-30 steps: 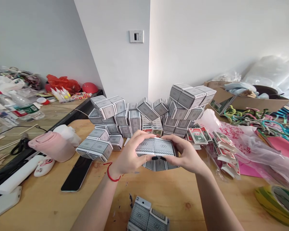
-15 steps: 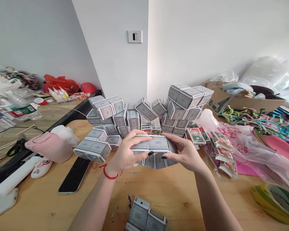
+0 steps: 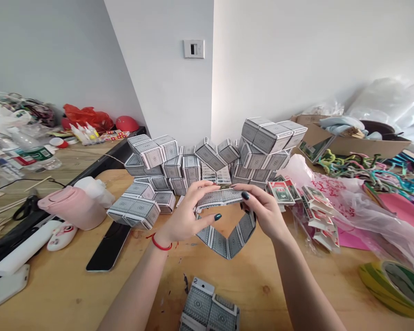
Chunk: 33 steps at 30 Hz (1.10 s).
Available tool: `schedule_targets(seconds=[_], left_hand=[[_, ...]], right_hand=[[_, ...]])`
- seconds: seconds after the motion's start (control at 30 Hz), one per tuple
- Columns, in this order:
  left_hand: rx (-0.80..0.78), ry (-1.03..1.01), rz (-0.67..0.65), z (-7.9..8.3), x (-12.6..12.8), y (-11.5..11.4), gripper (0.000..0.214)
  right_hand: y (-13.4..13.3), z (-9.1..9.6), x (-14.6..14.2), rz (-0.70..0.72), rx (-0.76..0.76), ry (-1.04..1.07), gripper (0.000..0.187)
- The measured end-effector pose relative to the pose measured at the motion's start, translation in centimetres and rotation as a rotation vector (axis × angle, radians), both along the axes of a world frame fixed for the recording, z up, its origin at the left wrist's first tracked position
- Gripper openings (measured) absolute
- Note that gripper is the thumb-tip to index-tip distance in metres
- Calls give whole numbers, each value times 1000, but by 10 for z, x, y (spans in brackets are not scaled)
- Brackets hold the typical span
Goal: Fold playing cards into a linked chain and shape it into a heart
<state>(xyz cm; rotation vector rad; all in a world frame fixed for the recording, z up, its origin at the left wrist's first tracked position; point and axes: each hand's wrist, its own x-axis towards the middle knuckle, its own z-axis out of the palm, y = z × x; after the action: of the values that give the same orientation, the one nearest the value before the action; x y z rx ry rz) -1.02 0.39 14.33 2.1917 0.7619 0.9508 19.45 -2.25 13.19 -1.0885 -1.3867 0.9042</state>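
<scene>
My left hand (image 3: 186, 216) and my right hand (image 3: 264, 211) hold a folded loop of grey-patterned playing cards (image 3: 226, 220) above the wooden table (image 3: 72, 294). The left fingers pinch its top left end, the right fingers grip its top right end. The loop's lower part hangs in a V, open in the middle. Behind it stands a pile of card cubes (image 3: 207, 161) against the wall. A red string circles my left wrist. More folded cards (image 3: 209, 312) lie at the table's near edge.
A black phone (image 3: 108, 246) and a pink case (image 3: 72, 207) lie left. Loose card packs (image 3: 313, 207) and a clear plastic bag (image 3: 365, 216) lie right, with a cardboard box (image 3: 352, 142) behind. Tape rolls (image 3: 393, 285) sit at the far right. Bottles (image 3: 31, 151) clutter the side bench.
The card piece has been pulled open from a flat block into a loop with a hanging V. Both hands have risen slightly.
</scene>
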Motion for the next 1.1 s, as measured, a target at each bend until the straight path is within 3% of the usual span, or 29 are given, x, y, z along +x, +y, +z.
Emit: schedule_targets(seconds=[0.1,0.23,0.37,0.53,0.67,0.8,0.93,1.1], left_hand=[[-59,-31,-18,-1,-3,3,49],[-177,-162,-4,-7,-2,10,41],[-423,-299,123,-21,4,17,40],[-554,-461,222,-36,9,22,38],[-527,-535,300,-36,9,24,38],[-374,-502,399,-31,8,23,34],[-251,-447,351,-31,3,23,34],[-186,-429,293,-28,-5,24,35]], right_hand=[[5,-2,1,-102,-56,241,30],[11,-8,3,-150,-239,446,37],[15,-17,2,-125,-327,464,41],[13,-18,-4,-21,-235,393,40],[11,-16,-8,55,-101,345,52],[14,-25,-14,-4,22,264,51],[18,-36,-16,-105,111,242,48],[15,-33,-11,-138,139,193,37]])
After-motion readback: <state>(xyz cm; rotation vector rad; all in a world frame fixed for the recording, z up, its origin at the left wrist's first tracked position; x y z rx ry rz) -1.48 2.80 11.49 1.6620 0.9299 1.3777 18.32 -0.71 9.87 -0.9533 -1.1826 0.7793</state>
